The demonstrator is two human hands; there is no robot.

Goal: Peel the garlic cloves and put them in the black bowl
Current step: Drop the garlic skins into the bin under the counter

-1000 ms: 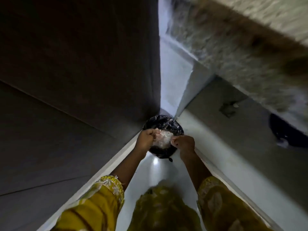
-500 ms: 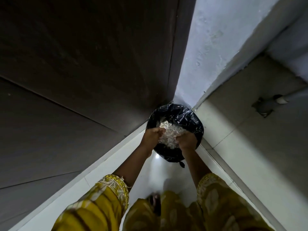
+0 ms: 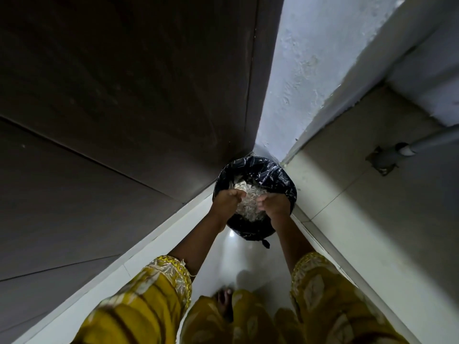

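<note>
A heap of pale, papery garlic peels (image 3: 248, 202) sits between my two hands, held over a round bin lined with a shiny black bag (image 3: 268, 172). My left hand (image 3: 227, 198) cups the heap from the left, fingers curled. On the right side my right hand (image 3: 274, 202) presses against the same heap. Both hands hover above the bin's opening in the corner of the floor. More pale scraps lie inside the bag behind the heap. No garlic cloves or black bowl appear in this view.
A dark wooden door or panel (image 3: 124, 120) fills the left. A white plastered wall (image 3: 310, 70) meets it at the corner behind the bin. A grey pipe (image 3: 402, 152) enters the tiled wall at right. White floor tiles (image 3: 233, 259) lie below, with my yellow sleeves and a foot.
The view has swung and steadied over the bin, which now looks larger and closer. My hands stay on the heap of peels, now lower over the bag's opening.
</note>
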